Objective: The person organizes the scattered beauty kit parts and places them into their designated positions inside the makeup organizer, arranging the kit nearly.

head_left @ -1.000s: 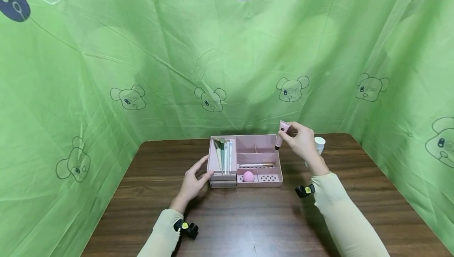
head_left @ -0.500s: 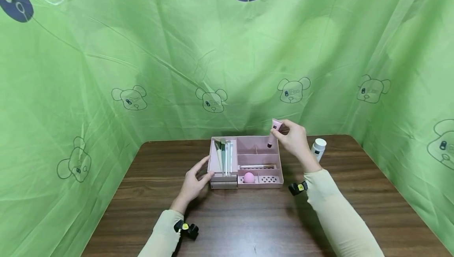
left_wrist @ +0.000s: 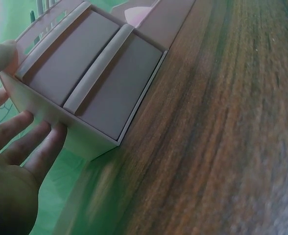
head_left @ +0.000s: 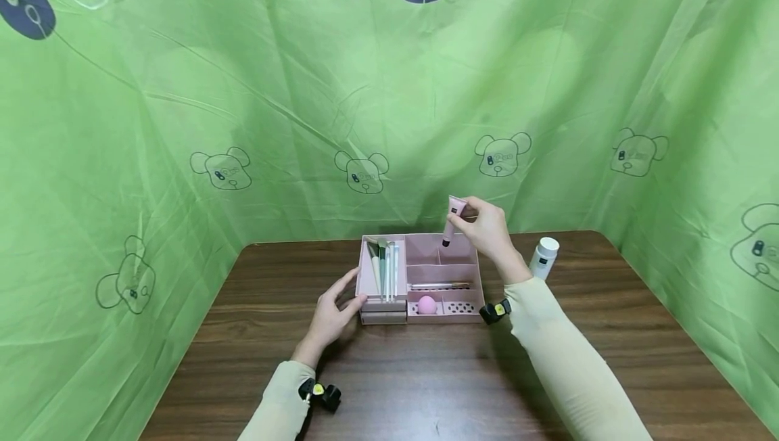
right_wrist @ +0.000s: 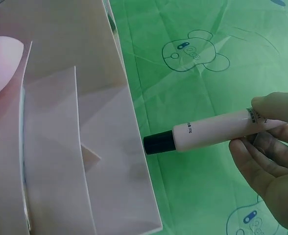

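A pink organizer box point(head_left: 445, 318) with compartments and two small drawers point(left_wrist: 75, 54) sits on the wooden table. My left hand point(head_left: 331, 314) rests against its left side, fingertips on the side wall and thumb near the top front edge. Between thumb and fingers, my right hand point(head_left: 489, 228) pinches a pink squeeze tube point(right_wrist: 210, 131) with a black cap point(right_wrist: 159, 143). The tube hangs cap down above the back compartments, apart from the box. Makeup brushes point(head_left: 386, 270) stand in the left section. A slim pen-like stick point(head_left: 439, 285) lies in the middle row, and a pink makeup sponge point(head_left: 427, 304) sits at the front.
A white bottle point(head_left: 544, 258) with a white cap stands on the table to the right of the box, close to my right forearm. Green printed cloth point(head_left: 389, 89) hangs behind the table and along both sides. Dark wooden tabletop point(head_left: 426, 380) extends in front of the box.
My right hand has moved left with the squeeze tube, from the box's right edge to above the back compartments. More of the white bottle now shows. The left hand has stayed put.
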Action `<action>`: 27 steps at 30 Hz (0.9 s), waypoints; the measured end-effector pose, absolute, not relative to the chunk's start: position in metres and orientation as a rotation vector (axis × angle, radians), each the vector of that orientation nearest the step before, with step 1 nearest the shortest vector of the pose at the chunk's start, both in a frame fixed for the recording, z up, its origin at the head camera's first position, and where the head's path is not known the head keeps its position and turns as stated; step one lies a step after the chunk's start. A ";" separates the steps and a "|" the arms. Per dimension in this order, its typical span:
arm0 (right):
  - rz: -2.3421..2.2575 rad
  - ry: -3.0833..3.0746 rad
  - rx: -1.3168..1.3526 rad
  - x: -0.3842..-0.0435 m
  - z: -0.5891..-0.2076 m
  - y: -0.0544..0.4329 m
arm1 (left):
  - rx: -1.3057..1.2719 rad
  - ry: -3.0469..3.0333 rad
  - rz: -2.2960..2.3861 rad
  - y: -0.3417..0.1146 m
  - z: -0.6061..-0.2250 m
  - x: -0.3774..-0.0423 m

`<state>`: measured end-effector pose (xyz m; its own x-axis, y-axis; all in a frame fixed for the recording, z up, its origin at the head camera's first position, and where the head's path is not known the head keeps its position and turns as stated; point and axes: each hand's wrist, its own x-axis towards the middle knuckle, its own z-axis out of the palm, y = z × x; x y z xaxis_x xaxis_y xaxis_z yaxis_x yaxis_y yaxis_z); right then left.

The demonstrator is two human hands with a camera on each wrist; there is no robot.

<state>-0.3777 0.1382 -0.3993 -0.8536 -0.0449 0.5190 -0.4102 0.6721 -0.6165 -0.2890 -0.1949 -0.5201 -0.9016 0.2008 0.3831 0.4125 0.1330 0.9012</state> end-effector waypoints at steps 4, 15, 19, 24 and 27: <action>1.055 -2.448 0.351 -0.381 -0.398 0.131 | -0.620 -2.238 -1.857 -0.195 -0.522 -0.290; 1.086 -2.499 0.375 -0.389 -0.397 0.115 | -0.613 -2.236 -1.852 -0.196 -0.522 -0.290; 1.087 -2.521 0.361 -0.390 -0.397 0.112 | -0.625 -2.239 -1.838 -0.196 -0.520 -0.290; 1.114 -2.544 0.353 -0.392 -0.399 0.110 | -0.613 -2.260 -1.816 -0.195 -0.518 -0.287; 1.121 -2.567 0.340 -0.393 -0.402 0.109 | -0.608 -2.267 -1.814 -0.194 -0.517 -0.285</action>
<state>-0.3932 0.1094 -0.4023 -0.9210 -0.0885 0.3795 -0.3385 0.6640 -0.6668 -0.2853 -0.1945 -0.5170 -0.9012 0.2040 0.3825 0.4179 0.1744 0.8916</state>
